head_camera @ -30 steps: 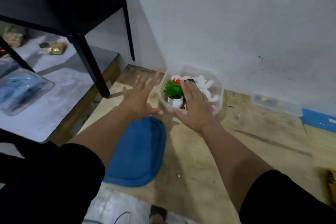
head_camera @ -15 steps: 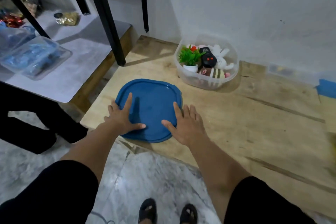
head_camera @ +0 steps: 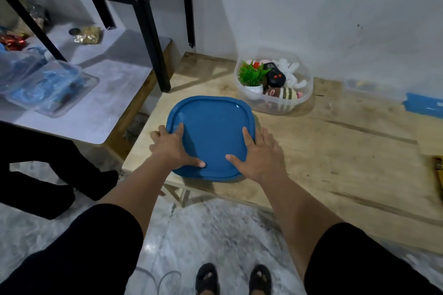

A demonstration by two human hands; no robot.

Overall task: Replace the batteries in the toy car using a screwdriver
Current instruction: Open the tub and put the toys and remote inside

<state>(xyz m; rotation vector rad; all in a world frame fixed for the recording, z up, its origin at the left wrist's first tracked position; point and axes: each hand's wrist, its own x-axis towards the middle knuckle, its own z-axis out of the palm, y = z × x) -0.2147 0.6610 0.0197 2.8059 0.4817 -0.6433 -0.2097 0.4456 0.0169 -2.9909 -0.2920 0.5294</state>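
Note:
A blue square lid (head_camera: 211, 132) lies near the front left corner of the wooden platform (head_camera: 335, 151). My left hand (head_camera: 171, 148) rests on its left edge with the thumb stretched over the top. My right hand (head_camera: 259, 153) lies flat on the right edge, thumb on the lid. Behind it, by the wall, a clear plastic tub (head_camera: 308, 88) holds a black toy with two red dots (head_camera: 275, 78), a small green fake plant (head_camera: 251, 76), a white plush (head_camera: 290, 74) and a striped plush (head_camera: 280, 93). No screwdriver shows.
A black table leg (head_camera: 153, 38) stands on the platform's left corner. Clear boxes with blue contents (head_camera: 48, 86) sit on a lower white surface at left. A blue thing (head_camera: 424, 105) and a yellow thing (head_camera: 438, 170) lie at the right edge. My sandalled feet (head_camera: 232, 278) stand on marble floor.
Both hands drew back from the clear tub to the blue lid and now sit on its two sides. The view dropped and pulled back, so the tub's contents show.

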